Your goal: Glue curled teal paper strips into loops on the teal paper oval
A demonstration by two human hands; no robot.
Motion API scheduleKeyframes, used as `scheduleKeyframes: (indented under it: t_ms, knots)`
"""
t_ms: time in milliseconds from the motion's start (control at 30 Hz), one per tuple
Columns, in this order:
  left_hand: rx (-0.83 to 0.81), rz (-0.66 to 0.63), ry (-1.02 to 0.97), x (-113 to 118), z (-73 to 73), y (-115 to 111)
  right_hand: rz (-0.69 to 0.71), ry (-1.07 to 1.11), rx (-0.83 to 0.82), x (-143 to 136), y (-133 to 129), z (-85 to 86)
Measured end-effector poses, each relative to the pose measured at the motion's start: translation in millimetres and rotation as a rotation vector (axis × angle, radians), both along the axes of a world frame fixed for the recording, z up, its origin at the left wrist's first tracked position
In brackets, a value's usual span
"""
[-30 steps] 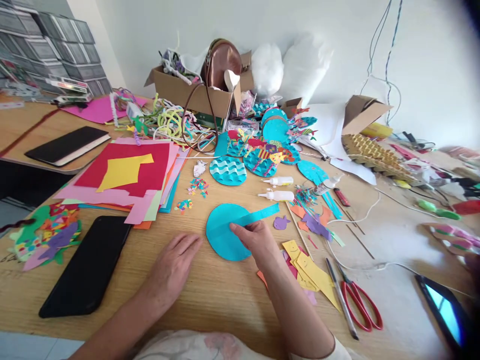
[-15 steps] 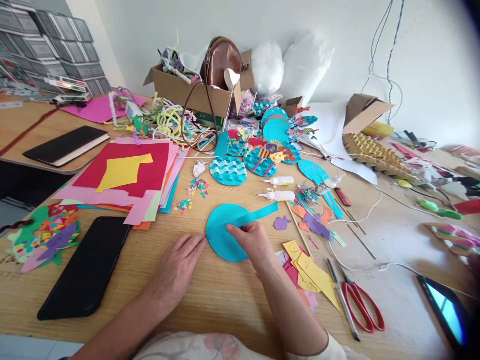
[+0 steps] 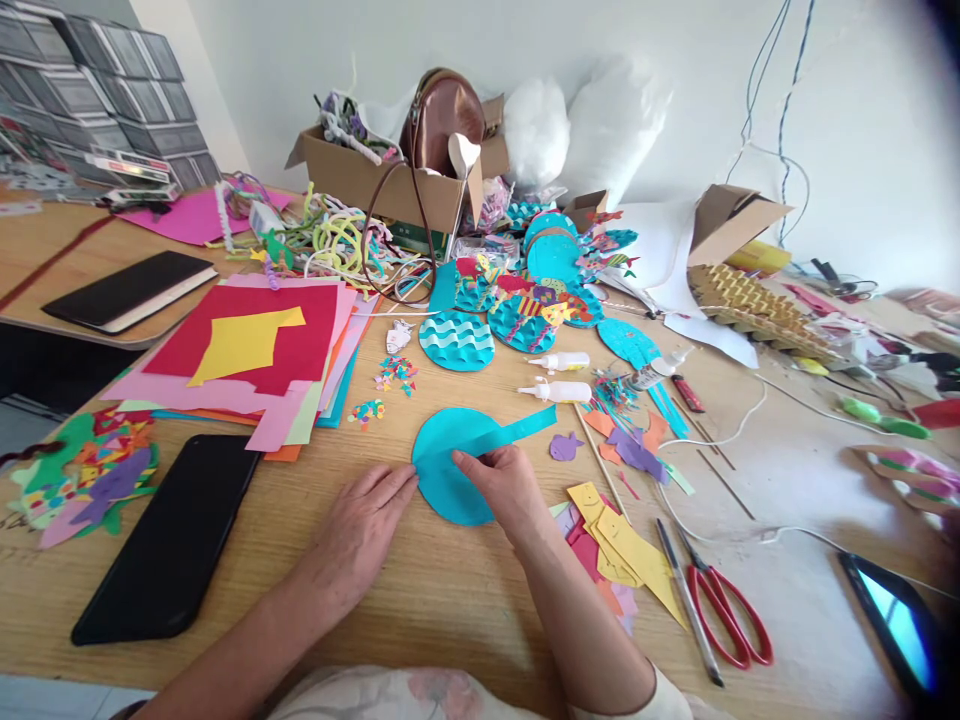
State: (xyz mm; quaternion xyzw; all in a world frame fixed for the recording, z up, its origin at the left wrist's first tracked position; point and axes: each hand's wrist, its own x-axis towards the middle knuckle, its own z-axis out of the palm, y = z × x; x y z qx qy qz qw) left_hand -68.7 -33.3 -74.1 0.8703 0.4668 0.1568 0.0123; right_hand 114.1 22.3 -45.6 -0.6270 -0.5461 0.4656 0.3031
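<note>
A round turquoise disc (image 3: 450, 495) lies flat on the table in front of me. Across it, slanting up to the right, runs a turquoise paper strip (image 3: 525, 426) whose right end sticks out past the disc. My right hand (image 3: 506, 490) pinches this strip between thumb and fingers over the disc; its fingertips are partly hidden beneath the strip. My left hand (image 3: 367, 520) rests on the table with fingers stretched out, its tips touching the disc's left edge. Just beyond are two white glue bottles (image 3: 559, 391) and small piles of paper confetti (image 3: 367, 413).
Red-handled scissors (image 3: 727, 610) and a silver pen (image 3: 688, 600) lie at right, beside yellow paper scraps (image 3: 622, 540). A black phone (image 3: 169, 540) and stacked coloured sheets (image 3: 300, 350) are at left. Behind stand decorated turquoise discs (image 3: 456, 341) and a cardboard box (image 3: 367, 190).
My left fingertips have slid slightly right, onto the disc's left edge. The right hand keeps its pinch on the strip with hardly any movement.
</note>
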Motion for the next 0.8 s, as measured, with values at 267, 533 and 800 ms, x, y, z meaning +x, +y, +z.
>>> scheduleKeyframes:
  t_ms: [267,533,800]
  knots:
    - [0.015,0.006,0.007,0.7,-2.5,0.4,0.007,-0.047,-0.003,-2.0,-1.1,2.3]
    - [-0.002,0.002,0.021,0.4,0.9,0.6,0.010,-0.079,0.017,-2.6,-1.9,4.2]
    - [-0.010,0.013,0.006,1.5,1.1,1.1,0.024,-0.219,0.006,-5.3,-3.8,8.2]
